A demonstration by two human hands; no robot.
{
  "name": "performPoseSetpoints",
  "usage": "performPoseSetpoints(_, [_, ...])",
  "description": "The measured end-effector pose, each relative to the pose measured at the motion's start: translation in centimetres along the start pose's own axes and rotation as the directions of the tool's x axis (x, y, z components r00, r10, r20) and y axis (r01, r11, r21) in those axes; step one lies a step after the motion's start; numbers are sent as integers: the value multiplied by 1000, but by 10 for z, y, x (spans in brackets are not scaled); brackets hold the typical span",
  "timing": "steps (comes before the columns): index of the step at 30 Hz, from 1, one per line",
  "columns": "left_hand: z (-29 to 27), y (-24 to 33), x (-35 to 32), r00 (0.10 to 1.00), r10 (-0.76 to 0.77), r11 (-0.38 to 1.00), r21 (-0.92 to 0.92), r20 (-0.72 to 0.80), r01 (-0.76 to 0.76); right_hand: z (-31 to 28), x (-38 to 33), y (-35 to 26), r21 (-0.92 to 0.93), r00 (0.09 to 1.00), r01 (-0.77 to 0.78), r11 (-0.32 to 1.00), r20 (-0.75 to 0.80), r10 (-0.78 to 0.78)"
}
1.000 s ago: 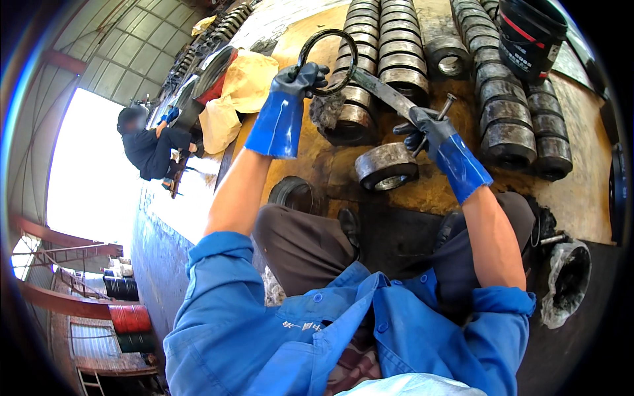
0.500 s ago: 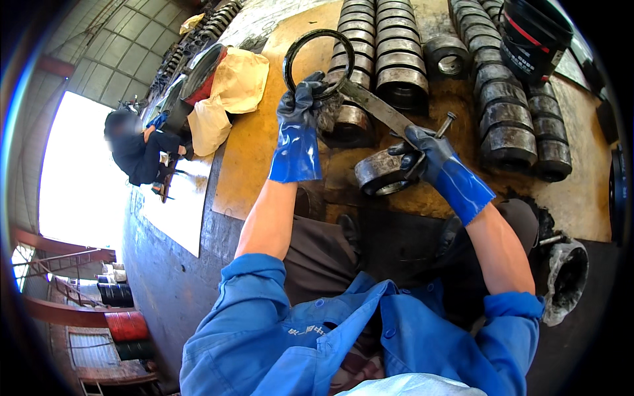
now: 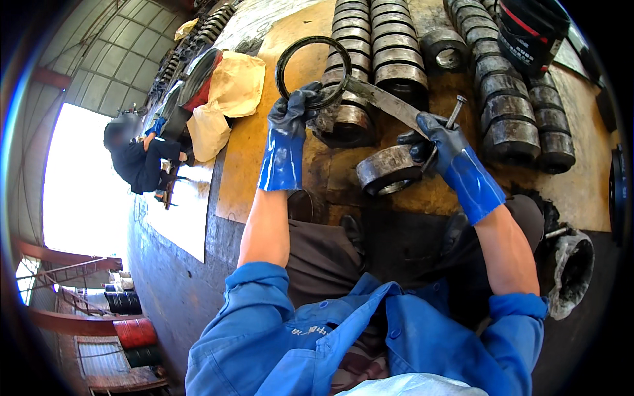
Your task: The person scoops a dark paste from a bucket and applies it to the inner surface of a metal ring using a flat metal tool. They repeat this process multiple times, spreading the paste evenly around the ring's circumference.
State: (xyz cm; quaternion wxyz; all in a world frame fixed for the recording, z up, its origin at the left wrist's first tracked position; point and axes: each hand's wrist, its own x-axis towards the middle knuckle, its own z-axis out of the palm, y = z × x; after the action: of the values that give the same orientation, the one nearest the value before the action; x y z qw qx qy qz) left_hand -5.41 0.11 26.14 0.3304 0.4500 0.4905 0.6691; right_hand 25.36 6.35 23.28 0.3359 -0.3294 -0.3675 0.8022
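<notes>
My left hand (image 3: 288, 122), in a blue and black rubber glove, is closed on the lower edge of a dark, greasy ring (image 3: 279, 71) held upright. A dirty grey rag (image 3: 325, 119) hangs beside those fingers. In my right hand (image 3: 446, 144), gloved alike, is a flat metal blade (image 3: 384, 104), its tip touching the ring's right rim. A thin metal rod (image 3: 456, 111) with a wider head also sticks out of the right fist; its lower end shows below. Under that hand a thick metal ring (image 3: 382, 167) lies on the brown sheet.
Long rows of thick metal rings (image 3: 399, 56) run away ahead, with more rows (image 3: 508, 132) to the right. A black bucket (image 3: 532, 39) stands at far right. A plastic-lined container (image 3: 572, 274) is by my right knee. Another person (image 3: 142, 152) sits at left near tan sacks (image 3: 234, 82).
Left hand and dark ring have shifted slightly left and down. My right hand has moved a little right and up, the blade still against the ring's rim.
</notes>
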Motion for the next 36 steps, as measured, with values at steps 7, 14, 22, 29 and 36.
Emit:
performPoseSetpoints(7, [-11, -3, -4, 986, -160, 949, 278, 34, 145, -8, 0, -7, -300, 986, 159, 941, -4, -167])
performPoseSetpoints(14, [-13, -13, -9, 900, -415, 833, 452, 130, 319, -16, 3, 7, -632, 899, 401, 663, 130, -419])
performPoseSetpoints(22, [-16, -25, -19, 880, -469, 699, 638, 70, 322, 10, -19, -7, -833, 723, 539, -127, 534, -438])
performPoseSetpoints(29, [-8, -30, -27, 915, -400, 706, 655, 55, 269, 19, -28, -4, -677, 634, 456, -578, 703, -323])
performPoseSetpoints(36, [0, -27, -13, 924, -377, 784, 508, -66, 356, -11, -21, -3, -697, 525, 713, 74, 461, -716])
